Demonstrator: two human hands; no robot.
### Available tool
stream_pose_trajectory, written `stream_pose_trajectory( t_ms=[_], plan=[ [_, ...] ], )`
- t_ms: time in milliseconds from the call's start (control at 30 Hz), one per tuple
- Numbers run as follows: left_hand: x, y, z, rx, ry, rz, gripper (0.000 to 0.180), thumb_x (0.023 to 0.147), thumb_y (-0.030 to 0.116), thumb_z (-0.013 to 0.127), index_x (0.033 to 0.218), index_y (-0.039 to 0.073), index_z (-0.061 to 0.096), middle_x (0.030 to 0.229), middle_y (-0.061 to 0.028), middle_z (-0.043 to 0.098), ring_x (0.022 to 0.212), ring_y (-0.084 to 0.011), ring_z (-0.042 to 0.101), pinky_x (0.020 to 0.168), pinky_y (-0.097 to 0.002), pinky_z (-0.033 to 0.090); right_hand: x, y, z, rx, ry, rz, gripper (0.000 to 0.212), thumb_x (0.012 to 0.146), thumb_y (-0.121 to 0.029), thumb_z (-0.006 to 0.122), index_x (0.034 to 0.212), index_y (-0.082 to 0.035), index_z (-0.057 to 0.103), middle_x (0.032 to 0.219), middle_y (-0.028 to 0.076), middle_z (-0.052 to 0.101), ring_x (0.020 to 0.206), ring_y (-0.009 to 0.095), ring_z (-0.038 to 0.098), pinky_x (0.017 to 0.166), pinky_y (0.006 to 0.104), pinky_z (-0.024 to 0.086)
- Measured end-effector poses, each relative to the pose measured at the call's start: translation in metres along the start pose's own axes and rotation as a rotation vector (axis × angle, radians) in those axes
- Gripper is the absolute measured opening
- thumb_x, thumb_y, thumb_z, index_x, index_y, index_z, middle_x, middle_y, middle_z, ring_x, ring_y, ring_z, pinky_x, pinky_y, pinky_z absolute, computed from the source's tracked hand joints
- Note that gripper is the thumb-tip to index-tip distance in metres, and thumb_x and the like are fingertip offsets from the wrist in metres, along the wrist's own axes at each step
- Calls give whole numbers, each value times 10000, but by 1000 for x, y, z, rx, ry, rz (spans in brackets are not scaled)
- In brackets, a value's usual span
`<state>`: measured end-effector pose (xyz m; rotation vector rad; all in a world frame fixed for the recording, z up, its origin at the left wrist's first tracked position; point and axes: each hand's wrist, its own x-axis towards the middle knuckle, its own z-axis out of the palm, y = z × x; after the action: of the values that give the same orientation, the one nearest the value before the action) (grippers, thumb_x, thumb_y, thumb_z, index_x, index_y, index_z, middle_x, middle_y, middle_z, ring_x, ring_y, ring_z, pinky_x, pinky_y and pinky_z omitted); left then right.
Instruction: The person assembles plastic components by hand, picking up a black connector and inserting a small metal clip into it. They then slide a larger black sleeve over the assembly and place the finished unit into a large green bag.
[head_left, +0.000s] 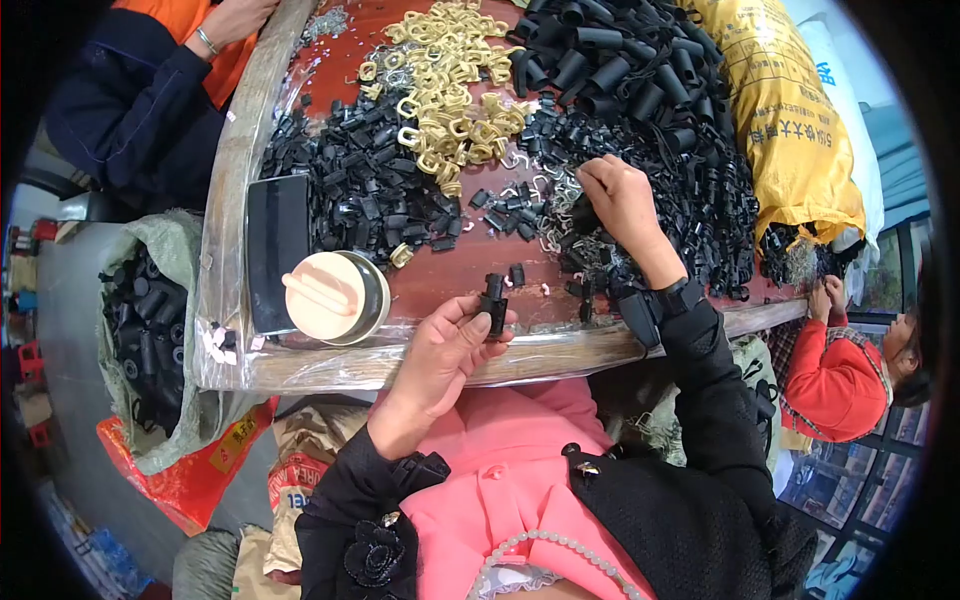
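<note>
My left hand is at the table's near edge, thumb and fingers closed on a small upright black plastic part. Farther right, my right hand reaches down among small silvery metal hooks and black pieces. Its fingers are bent together, and whatever is between them is hidden. Just beyond the held part lies a loose small black piece. A heap of small black plastic pieces spreads to the left. Cream-coloured plastic rings are piled at the middle back.
Black tubes fill the far right, beside a yellow woven sack. A lidded cup and a flat dark tablet-like object stand at left. A green sack holds black parts. Other people sit left and right.
</note>
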<state>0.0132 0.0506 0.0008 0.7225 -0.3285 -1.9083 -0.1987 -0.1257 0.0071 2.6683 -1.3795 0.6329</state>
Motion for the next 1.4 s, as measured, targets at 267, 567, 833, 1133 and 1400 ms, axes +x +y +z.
stream_pose_trajectory(
  t_ms=[267,567,833,1133,1400],
  plan=[
    [-1,-2,0,7,20,25,255,826,162,512,1024,11,457,969,-118,551,834,-153,562,703,-226,484,-19,-28,-36,1315,-297,727,113,810,-132,526,804,-21,548,629,-16,483,524,37,403,452,157,318],
    [6,-7,12,-96,-10,74,271,819,186,523,1023,18,460,971,-119,551,886,-187,550,779,-286,466,-46,-72,-45,1670,-489,653,80,820,-111,509,840,-51,460,638,-16,484,543,40,439,465,147,320],
    [7,-9,14,-118,-94,82,282,815,211,526,1009,13,474,978,-121,551,914,-210,546,815,-317,455,-54,-82,-43,1614,-674,439,85,833,-117,500,838,-38,469,668,-18,495,565,39,438,493,167,343],
    [3,-8,12,-141,-86,1,305,812,197,530,1042,7,467,986,-120,551,900,-210,559,794,-297,475,-68,-91,-42,1261,-309,185,85,790,-80,548,777,-10,503,659,30,504,581,93,464,517,220,373],
    [-1,-12,14,-228,-20,-13,267,818,127,518,1055,11,475,944,-92,577,845,-192,582,724,-252,496,-64,-100,-55,948,-124,64,79,751,-26,552,772,-7,479,724,74,458,632,169,450,575,261,381]
  ],
)
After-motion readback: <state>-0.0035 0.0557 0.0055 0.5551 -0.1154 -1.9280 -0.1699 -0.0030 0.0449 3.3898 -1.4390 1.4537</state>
